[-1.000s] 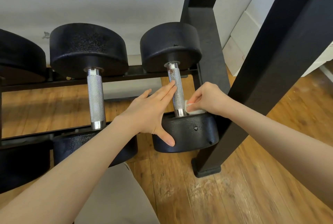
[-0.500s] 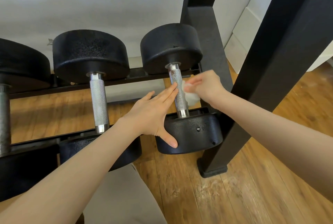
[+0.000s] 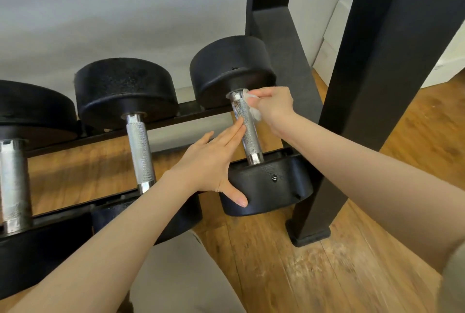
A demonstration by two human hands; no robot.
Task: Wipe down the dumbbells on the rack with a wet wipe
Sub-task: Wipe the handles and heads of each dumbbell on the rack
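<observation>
Head view: we wipe the handle of the rightmost dumbbell (image 3: 247,125) on the rack (image 3: 161,124), steadying it as we go.

Our right hand (image 3: 273,107) pinches the wet wipe (image 3: 253,106) and presses it to the right side of the knurled handle at its far end, just under the far weight head, where a brownish stain shows on the metal. Our left hand (image 3: 214,164) lies flat and relaxed, straight fingers against the handle's left side and thumb on the near weight head; we judge this bracing keeps the dumbbell from rolling on the rails under the wipe's push. Two more dumbbells, the middle dumbbell (image 3: 137,136) and the left dumbbell (image 3: 15,182), sit on the same rack to the left, near but apart, out of our reach for now. A black post (image 3: 377,86) stands just right of our right forearm, so that arm comes in from its left side.
</observation>
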